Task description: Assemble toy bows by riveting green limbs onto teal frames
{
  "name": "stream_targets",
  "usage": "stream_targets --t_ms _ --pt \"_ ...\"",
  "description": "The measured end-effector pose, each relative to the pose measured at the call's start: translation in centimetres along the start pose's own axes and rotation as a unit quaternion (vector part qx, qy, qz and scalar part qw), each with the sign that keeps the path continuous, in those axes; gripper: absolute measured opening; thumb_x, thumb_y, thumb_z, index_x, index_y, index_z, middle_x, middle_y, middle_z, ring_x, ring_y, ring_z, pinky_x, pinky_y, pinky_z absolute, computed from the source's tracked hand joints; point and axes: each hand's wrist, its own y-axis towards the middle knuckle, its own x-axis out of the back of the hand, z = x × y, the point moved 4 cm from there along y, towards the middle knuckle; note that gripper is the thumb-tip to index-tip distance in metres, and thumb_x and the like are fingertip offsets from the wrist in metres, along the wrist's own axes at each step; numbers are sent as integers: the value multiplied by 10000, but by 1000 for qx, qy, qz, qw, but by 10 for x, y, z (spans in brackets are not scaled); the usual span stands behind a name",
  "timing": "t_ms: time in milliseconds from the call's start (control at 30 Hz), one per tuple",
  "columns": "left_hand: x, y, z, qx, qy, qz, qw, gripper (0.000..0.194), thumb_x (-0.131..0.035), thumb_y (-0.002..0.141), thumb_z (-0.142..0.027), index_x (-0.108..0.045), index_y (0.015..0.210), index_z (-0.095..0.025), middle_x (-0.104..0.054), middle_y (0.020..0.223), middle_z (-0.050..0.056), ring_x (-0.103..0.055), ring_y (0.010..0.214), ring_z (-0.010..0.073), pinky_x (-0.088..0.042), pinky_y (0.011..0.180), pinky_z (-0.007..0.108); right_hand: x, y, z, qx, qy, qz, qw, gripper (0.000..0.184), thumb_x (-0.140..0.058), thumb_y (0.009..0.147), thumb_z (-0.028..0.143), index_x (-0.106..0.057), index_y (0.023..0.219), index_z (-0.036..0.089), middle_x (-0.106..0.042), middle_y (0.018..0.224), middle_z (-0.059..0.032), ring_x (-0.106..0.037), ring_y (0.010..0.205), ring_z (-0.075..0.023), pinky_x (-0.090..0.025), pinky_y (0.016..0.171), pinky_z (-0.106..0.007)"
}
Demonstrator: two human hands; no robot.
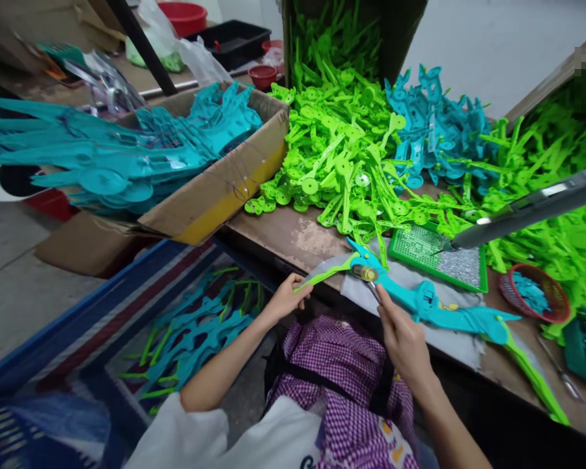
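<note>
My left hand pinches the free end of a lime-green plastic arm. That arm joins the left end of a long turquoise plastic body, which lies along the table edge on a grey cloth. A second green arm sticks out from the body's right end. In my right hand is a small hammer, its fingers closed round the thin handle. The hammer's yellowish head is over the joint of the left arm and hides part of it; whether they touch, I cannot tell.
Loose green arms and turquoise bodies are heaped behind. A green tray of small metal pieces, a grey pen-shaped tool and a red basket stand near. Left are a cardboard box and a striped bag of joined pieces.
</note>
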Motion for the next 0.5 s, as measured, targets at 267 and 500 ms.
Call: stream_targets --t_ms 267,500 --pt "2 -17 5 9 6 -8 1000 416 -556 801 -589 -477 744 -184 -355 429 -104 -292 371 53 -185 394 179 -33 24 19 11 -80 121 989 484 -356 978 268 -336 1460 307 -661 769 -33 -638 614 -159 -468 560 -238" --pt "2 -15 7 13 3 -21 1000 428 -555 804 -596 -495 735 -178 -357 442 -95 -295 392 62 -205 416 185 -41 15 24 53 -91 144 984 473 -331 981 276 -357 1453 300 -648 761 -35 -597 568 -129 -421 546 -214"
